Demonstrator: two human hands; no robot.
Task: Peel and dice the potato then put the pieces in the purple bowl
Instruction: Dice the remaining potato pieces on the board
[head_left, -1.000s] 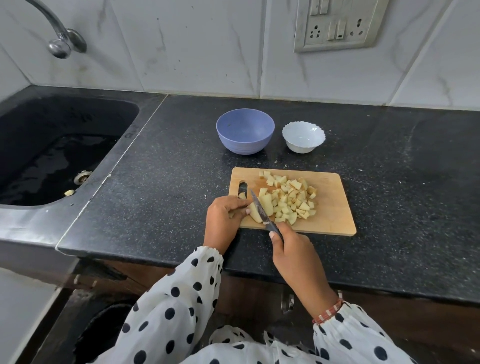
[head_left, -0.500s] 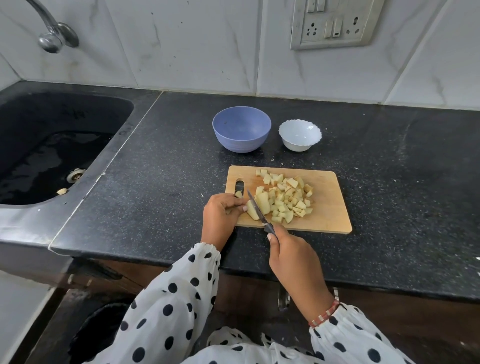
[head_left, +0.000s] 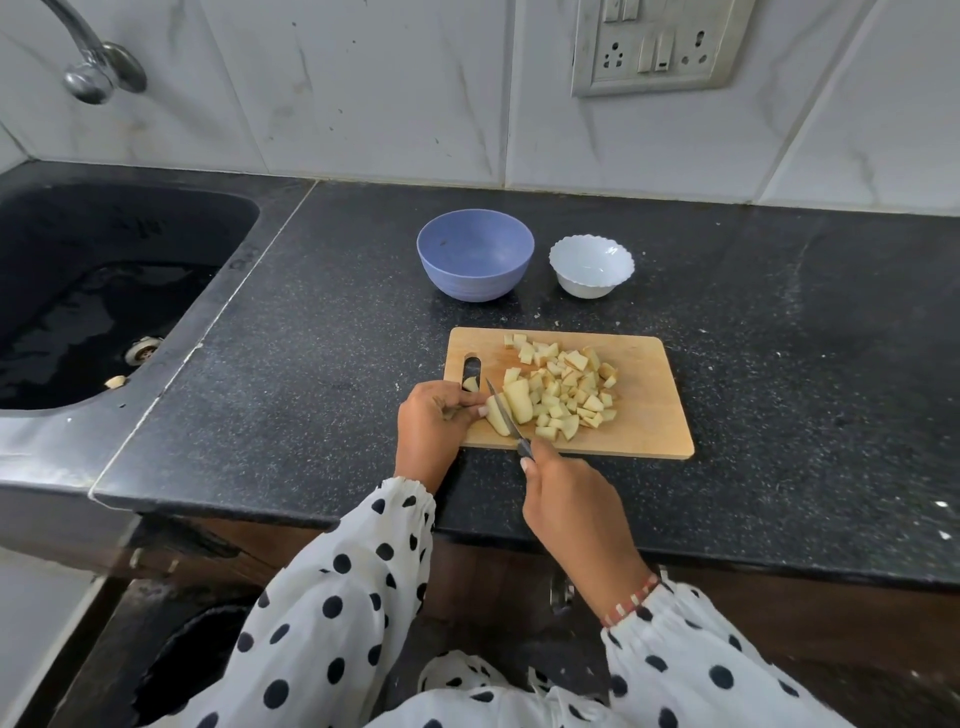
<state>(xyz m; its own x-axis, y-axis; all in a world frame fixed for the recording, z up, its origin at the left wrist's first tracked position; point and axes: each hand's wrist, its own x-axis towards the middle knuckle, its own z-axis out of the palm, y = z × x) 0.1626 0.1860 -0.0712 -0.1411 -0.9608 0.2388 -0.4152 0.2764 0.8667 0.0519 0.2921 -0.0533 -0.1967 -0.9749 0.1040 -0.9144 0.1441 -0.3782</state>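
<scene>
We see two bowls on the black speckled stone surface (head_left: 322, 332): one round purple plastic bowl (head_left: 475, 254) and one small white scalloped bowl (head_left: 591, 266), just beside each other. One rectangular wooden cutting board (head_left: 654, 415) carries a heap of many pale diced potato pieces (head_left: 566, 389). Our left hand (head_left: 434, 421) pinches one uncut potato chunk (head_left: 497, 415). Our right hand (head_left: 566, 499) has its grip closed around one small dark-handled knife (head_left: 506, 415), its blade on that chunk.
</scene>
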